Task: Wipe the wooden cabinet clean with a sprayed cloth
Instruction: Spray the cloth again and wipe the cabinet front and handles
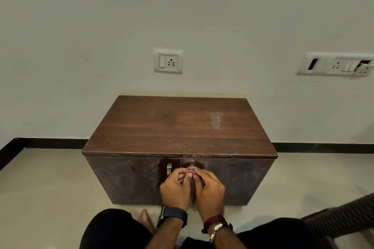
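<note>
Both hands together in front of the cabinet's doors: left hand (175, 188) and right hand (209, 187) side by side, nearly touching, fingers curled and pinching a pinkish cloth (189, 174) between them. Cloth bunched up, mostly hidden by the fingers, with a pale tail showing low between the wrists. Cloth held just below the right door handle (192, 166), close against the door front; whether actually touching the handle, cannot tell. Left door handle (169, 168) just beside the left hand's knuckles, bare metal, upright

Wooden cabinet (180, 127) low and dark brown, standing on the pale floor (44, 184) with its back near the wall (182, 16). Top bare, with a faint whitish smear toward the right rear. Door fronts darker, with a glossy patch around the two handles where the doors meet

Dark watch (174, 215) on the left wrist; maroon band and a metal bracelet (217, 226) on the right wrist. Dark-clad knees at the bottom edge, a bare foot (146, 220) between the left knee and the cabinet base

White socket with switch (168, 61) on the wall above the cabinet; longer switch panel (336, 64) further right, one part at its right end hanging loose. Black skirting (50, 143) along the foot of the wall. Dark ribbed chair edge (344, 216) at the lower right
</note>
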